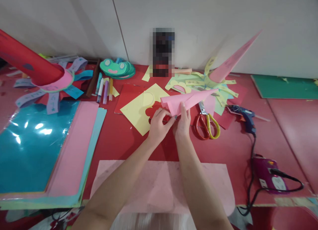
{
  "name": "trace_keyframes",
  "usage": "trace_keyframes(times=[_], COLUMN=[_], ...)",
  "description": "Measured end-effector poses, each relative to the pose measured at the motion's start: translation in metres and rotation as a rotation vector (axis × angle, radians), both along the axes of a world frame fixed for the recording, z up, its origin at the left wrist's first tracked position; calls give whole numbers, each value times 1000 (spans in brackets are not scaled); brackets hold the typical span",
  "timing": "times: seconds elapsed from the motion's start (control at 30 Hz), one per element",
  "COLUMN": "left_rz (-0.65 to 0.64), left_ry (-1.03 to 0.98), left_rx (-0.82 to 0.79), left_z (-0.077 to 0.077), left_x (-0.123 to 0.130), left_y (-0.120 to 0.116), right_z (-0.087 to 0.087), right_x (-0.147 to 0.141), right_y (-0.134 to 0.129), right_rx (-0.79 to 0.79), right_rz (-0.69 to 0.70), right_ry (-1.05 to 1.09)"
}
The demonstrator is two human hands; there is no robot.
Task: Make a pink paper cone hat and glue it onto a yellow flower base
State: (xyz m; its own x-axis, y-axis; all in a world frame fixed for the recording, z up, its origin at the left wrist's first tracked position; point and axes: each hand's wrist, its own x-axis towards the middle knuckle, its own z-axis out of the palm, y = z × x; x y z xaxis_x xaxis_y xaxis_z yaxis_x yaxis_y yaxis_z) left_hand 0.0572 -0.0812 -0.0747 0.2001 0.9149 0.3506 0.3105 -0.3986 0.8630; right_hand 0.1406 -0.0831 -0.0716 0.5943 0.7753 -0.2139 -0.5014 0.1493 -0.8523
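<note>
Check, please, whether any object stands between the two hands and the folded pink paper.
Nothing visible does. The right hand holds the folded pink paper directly, and the left hand has its fingertips at the lower edge. The scissors lie to the right.

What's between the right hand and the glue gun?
Scissors, nearest the right hand, then part of a red sheet by the glue gun. Head view.

Bare forearms point(198, 177) angled inward; left hand point(158, 126) pinching, right hand point(183, 124) upright (close together).
</note>
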Motion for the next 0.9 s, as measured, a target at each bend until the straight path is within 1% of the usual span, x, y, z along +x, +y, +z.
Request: trace_keyframes(times=[0.1, 0.23, 0.4, 0.47, 0.57, 0.73, 0.9], left_rz=[-16, -6, 163, 205, 225, 245, 223], left_ry=[-19, -158, -262, -275, -279, -278, -247], left_rx=[-62, -128, -235, -255, -252, -216, -180], left_z=[1, 2, 7, 9, 10, 9, 7], left_x=[0, -2, -5, -6, -7, -7, -8], left_y=[0, -1, 3, 5, 7, 6, 5], right_z=[0, 0, -1, -1, -2, -3, -3], right_x=[0, 0, -1, -2, -2, -3, -3], right_y=[0, -1, -1, -1, -1, 0, 0], right_rx=[-4, -33, 9, 13, 12, 25, 47], right_rz=[7, 87, 199, 227, 239, 210, 238], right_ry=[-16, -5, 52, 69, 59, -13, -9])
